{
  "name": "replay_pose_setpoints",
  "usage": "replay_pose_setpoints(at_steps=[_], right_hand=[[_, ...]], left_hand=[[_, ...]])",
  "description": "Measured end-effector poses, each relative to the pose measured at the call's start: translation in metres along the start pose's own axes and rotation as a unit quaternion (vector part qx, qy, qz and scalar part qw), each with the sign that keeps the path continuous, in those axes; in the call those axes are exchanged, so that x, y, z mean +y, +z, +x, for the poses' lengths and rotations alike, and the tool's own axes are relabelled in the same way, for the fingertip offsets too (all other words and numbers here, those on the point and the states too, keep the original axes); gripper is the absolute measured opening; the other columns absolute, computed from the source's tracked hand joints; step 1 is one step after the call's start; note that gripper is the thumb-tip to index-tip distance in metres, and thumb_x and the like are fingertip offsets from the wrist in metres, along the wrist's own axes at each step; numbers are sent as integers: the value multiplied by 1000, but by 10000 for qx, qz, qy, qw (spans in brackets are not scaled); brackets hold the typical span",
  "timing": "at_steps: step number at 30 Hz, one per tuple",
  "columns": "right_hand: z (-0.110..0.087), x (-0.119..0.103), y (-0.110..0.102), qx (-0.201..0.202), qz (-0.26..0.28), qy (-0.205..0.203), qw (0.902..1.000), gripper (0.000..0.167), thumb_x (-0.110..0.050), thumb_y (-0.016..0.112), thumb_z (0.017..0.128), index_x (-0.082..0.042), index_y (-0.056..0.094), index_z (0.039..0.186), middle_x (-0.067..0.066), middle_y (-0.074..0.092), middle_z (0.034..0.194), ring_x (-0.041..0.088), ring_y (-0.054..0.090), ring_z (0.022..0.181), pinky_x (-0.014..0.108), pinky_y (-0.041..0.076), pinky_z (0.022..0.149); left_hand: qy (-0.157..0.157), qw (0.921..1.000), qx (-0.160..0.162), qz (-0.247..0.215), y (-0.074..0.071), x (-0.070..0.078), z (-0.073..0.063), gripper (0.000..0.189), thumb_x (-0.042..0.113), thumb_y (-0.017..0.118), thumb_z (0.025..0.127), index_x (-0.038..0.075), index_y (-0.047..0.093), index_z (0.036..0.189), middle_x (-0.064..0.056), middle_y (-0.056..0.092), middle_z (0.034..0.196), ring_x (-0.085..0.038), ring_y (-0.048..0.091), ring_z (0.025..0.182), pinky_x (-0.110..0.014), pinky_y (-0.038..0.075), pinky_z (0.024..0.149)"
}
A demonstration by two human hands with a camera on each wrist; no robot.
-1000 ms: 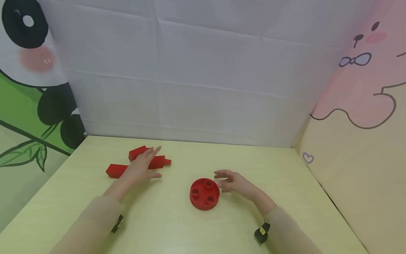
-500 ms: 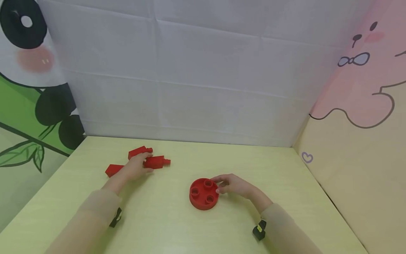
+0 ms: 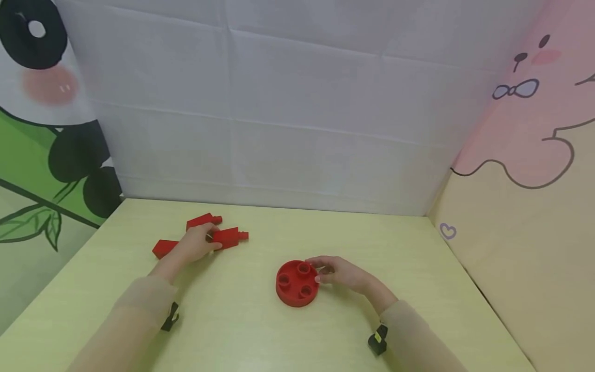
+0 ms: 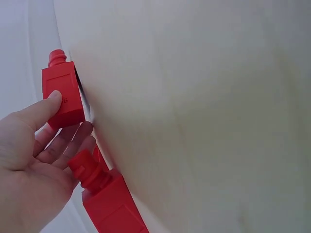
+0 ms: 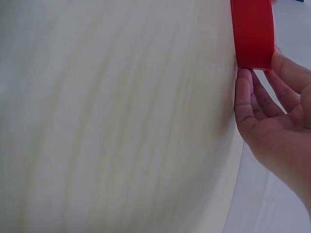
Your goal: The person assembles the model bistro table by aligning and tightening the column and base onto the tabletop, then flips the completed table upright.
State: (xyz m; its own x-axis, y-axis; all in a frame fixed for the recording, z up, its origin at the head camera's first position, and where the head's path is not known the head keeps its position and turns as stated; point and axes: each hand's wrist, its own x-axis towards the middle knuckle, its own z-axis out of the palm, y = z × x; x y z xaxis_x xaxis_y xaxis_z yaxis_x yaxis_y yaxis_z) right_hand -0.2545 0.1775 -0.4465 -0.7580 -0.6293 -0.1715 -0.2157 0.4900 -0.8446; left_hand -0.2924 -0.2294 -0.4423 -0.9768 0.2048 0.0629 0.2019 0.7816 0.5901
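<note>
My left hand (image 3: 191, 248) pinches a red threaded leg (image 3: 226, 238), a boxy piece with a narrow screw neck pointing right. In the left wrist view, the thumb presses on that leg's face, with the other fingers curled beneath it. A second red leg (image 3: 199, 221) lies behind the hand, and a third (image 3: 164, 249) is partly hidden by the hand and wrist. At the middle of the table lies a round red base (image 3: 294, 283) with three raised sockets facing up. My right hand (image 3: 343, 274) grips its right rim, thumb in front and forefinger behind.
The pale yellow tabletop (image 3: 372, 243) meets a white cloth backdrop (image 3: 297, 113) at its far edge. Cartoon panels stand at both sides, with a panda on the left panel (image 3: 28, 206) and a pink animal on the right panel (image 3: 520, 217).
My left hand has drawn back from stretched fingers over the legs and closed on the one at right. The right hand has moved left and its fingers have taken the round base's rim.
</note>
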Motion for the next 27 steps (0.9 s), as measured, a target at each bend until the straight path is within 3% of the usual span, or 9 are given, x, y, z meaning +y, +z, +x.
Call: replay_pose_setpoints(at_steps=[7, 15, 20, 27], right_hand=[[1, -1, 0, -32, 74, -30, 10000, 46, -15, 61, 92, -18, 50, 136, 3, 54, 133, 23, 53, 120, 41, 43, 99], [1, 0, 0, -45, 122, -32, 9999, 45, -14, 60, 92, -17, 50, 136, 3, 54, 134, 21, 53, 120, 38, 43, 99], [0, 0, 0, -62, 220, -18, 9997, 45, -13, 60, 92, -16, 51, 136, 3, 54, 133, 22, 53, 120, 38, 43, 99], [-2, -1, 1, -79, 317, -8, 9995, 46, -12, 59, 92, -11, 49, 137, 8, 53, 134, 25, 52, 120, 39, 44, 98]], left_hand=[[-57, 9997, 122, -189, -3, 4, -7, 45, 16, 68, 86, -7, 52, 122, -21, 60, 108, -34, 60, 97, -41, 52, 81], [-129, 9986, 393, -335, -11, 18, -15, 48, 21, 68, 87, -5, 53, 124, -19, 60, 109, -32, 59, 96, -38, 54, 78], [-150, 9981, 460, -386, -15, 34, -23, 51, 25, 67, 87, -2, 51, 127, -19, 59, 112, -32, 58, 97, -34, 54, 73], [164, 9968, 704, -341, -21, 63, -32, 45, 25, 67, 87, 2, 55, 124, -14, 61, 109, -28, 57, 94, -29, 51, 67]])
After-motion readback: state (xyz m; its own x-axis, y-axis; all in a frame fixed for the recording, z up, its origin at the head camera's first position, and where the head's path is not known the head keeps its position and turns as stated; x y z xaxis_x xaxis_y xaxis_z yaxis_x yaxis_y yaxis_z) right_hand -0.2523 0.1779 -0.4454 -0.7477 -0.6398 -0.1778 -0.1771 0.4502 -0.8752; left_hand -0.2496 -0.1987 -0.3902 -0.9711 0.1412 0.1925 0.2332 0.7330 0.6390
